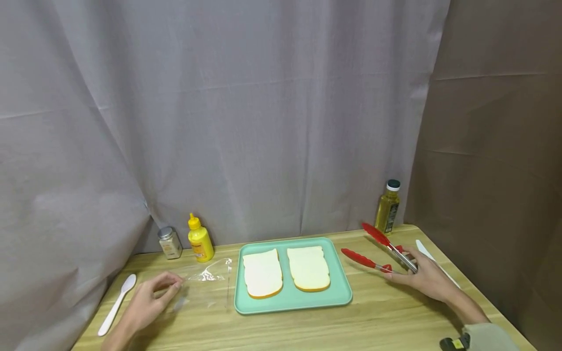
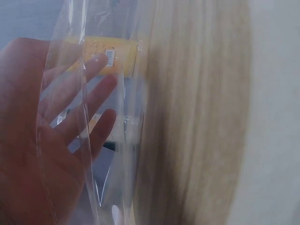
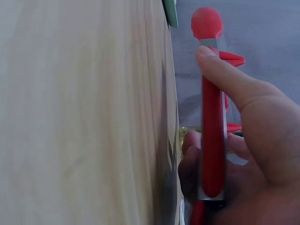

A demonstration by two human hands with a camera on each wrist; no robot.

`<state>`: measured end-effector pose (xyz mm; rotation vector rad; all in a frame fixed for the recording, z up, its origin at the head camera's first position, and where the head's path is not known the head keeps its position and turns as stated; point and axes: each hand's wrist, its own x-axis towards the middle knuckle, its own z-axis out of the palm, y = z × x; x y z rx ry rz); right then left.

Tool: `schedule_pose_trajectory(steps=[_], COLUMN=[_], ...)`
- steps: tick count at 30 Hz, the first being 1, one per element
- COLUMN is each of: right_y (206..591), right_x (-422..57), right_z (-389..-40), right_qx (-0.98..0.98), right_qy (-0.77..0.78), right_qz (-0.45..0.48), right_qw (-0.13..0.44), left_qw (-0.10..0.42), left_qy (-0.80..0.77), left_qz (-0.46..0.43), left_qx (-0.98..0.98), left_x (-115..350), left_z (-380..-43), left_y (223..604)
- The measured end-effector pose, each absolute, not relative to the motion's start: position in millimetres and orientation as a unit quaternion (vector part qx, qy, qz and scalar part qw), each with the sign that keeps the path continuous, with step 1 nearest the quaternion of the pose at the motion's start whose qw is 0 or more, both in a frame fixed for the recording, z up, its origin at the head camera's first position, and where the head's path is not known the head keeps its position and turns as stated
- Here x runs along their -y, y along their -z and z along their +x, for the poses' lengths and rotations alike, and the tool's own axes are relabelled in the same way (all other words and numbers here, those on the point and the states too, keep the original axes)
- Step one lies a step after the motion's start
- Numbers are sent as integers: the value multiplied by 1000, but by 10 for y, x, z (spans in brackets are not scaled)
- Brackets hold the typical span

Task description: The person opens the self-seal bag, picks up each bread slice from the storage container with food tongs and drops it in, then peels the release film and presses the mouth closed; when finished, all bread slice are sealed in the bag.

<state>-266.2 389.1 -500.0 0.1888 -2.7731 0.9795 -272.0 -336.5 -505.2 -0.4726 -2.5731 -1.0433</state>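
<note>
My left hand [image 1: 149, 300] pinches the edge of a clear plastic bag [image 1: 208, 292] between thumb and forefinger, left of the green tray [image 1: 290, 305]. In the left wrist view, the see-through film [image 2: 84, 140] hangs in front of the spread fingers. My right hand [image 1: 428, 278] grips red-tipped metal tongs [image 1: 403, 254] above the table's right side. Their arms stand apart, heads pointing left, with nothing between them. The right wrist view shows the thumb along the red handle [image 3: 213, 140]. Two bread slices, a left one [image 1: 263, 273] and a right one [image 1: 309, 268], lie side by side on the tray.
Behind the bag stand a yellow squeeze bottle [image 1: 200, 241] and a spice jar [image 1: 170, 243]. A white spoon [image 1: 117, 304] lies at far left. An oil bottle [image 1: 388, 209] stands at back right, near a white knife [image 1: 423, 248]. Grey curtain [image 1: 263, 122] hangs behind the table.
</note>
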Motion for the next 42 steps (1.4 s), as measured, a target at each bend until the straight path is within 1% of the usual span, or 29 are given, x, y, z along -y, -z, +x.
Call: schedule_pose_trajectory(steps=[4,9,16,24,32,38,42], right_y=[4992,4975,4939,4891,4843,4810,4805], right_x=[-3852,-3766,-3526,-3213,-2854,-2570,-2428], right_z=[-2662,-2662,-2638,-2581,-2437,-2318,-2240], right_qx=[935,929,911,905,932,954,962], right_qy=[-335,-353,-398,-409,-349,-291,-264], right_qz=[62,60,83,95,62,39,30], right_qw=[99,92,72,69,77,58,68], left_qw=[167,162,169,172,174,170,174], left_qy=[363,363,365,373,363,361,363], left_qz=[-171,-167,-171,-177,-175,-172,-177], left_qx=[901,902,900,894,899,901,898], left_x=[3363,3366,3373,3363,3376,3387,3384], left_z=[-2722,-2740,-2744,-2729,-2741,-2750,-2745], left_y=[5051,5057,5071,5050,5068,5068,5070])
